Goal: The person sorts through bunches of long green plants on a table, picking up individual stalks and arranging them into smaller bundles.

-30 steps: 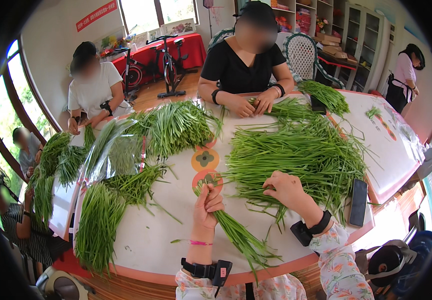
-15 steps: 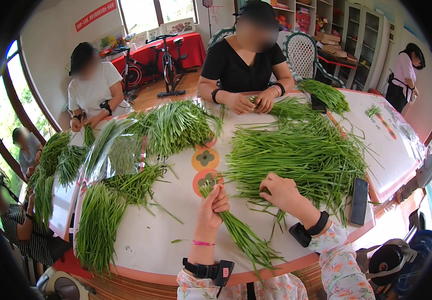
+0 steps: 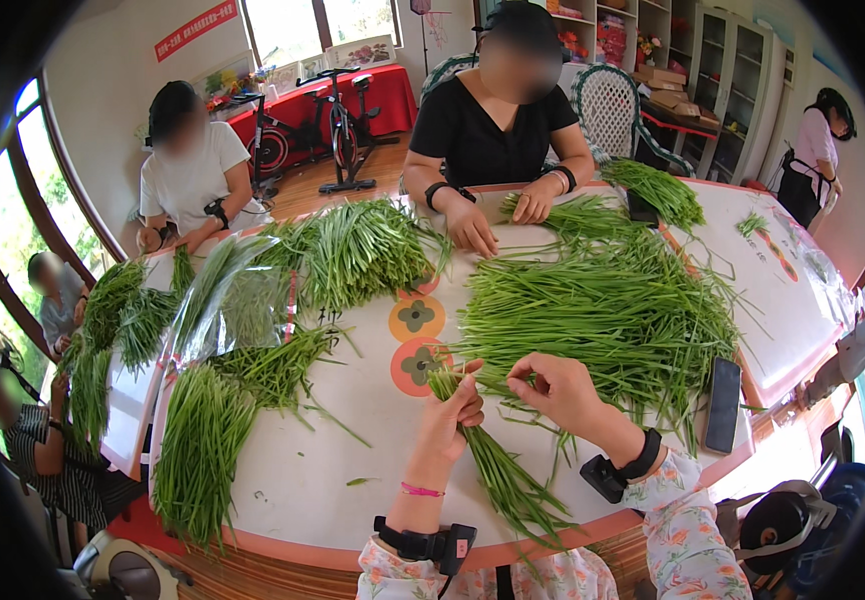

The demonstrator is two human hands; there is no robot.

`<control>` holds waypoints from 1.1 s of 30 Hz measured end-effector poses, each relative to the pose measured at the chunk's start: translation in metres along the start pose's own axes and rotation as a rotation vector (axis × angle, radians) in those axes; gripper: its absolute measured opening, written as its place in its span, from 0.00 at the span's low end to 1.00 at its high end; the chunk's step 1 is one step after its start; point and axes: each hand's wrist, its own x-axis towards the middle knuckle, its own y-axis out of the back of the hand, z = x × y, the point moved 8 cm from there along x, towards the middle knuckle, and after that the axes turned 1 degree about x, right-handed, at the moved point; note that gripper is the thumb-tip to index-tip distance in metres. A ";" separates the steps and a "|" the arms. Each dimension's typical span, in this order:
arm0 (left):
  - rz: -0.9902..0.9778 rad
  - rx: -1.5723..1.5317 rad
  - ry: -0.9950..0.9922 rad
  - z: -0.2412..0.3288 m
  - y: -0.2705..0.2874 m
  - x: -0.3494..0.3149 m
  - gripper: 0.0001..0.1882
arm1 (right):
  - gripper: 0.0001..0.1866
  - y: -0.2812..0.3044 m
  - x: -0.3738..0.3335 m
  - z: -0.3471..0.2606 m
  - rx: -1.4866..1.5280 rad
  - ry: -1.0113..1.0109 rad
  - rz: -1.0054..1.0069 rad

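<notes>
My left hand [image 3: 453, 411] is wrapped round a bunch of garlic chives [image 3: 515, 487], its pale cut ends up past the thumb and the leaves slanting down to the right over the table's near edge. Just to the right, my right hand [image 3: 556, 389] hovers at the near edge of a big chive pile [image 3: 593, 315]. Its thumb and forefinger come together in a pinch; whether a stalk sits between them I cannot make out. Across the table a person in black rests one hand [image 3: 473, 228] on the tabletop and the other [image 3: 536, 199] on more chives.
The white table [image 3: 293, 480] carries another chive heap [image 3: 358, 250], a clear plastic bag [image 3: 243, 305] and a chive bundle [image 3: 203, 450] on the left. A dark phone [image 3: 722, 405] lies by the right edge. Other people sit at the left; one stands far right.
My left hand and its bunch have shifted a little right and up. My right hand's fingers have drawn closer together. The person opposite has lowered one hand to the table, parting their hands.
</notes>
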 end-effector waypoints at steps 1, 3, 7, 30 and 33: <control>-0.001 -0.019 0.004 -0.001 0.002 -0.001 0.11 | 0.07 -0.004 0.000 -0.004 0.000 0.046 -0.035; 0.011 -0.067 -0.008 -0.001 0.008 0.000 0.12 | 0.07 -0.009 -0.001 -0.003 0.019 0.076 -0.085; 0.030 -0.213 -0.078 0.004 0.021 0.007 0.13 | 0.08 -0.009 -0.001 0.017 0.113 0.026 -0.117; 0.152 0.007 -0.429 0.130 0.067 -0.096 0.10 | 0.25 0.118 0.001 -0.040 1.673 0.295 0.059; 0.241 0.010 -0.412 0.134 0.071 -0.129 0.09 | 0.26 0.142 -0.017 -0.057 1.669 0.485 0.045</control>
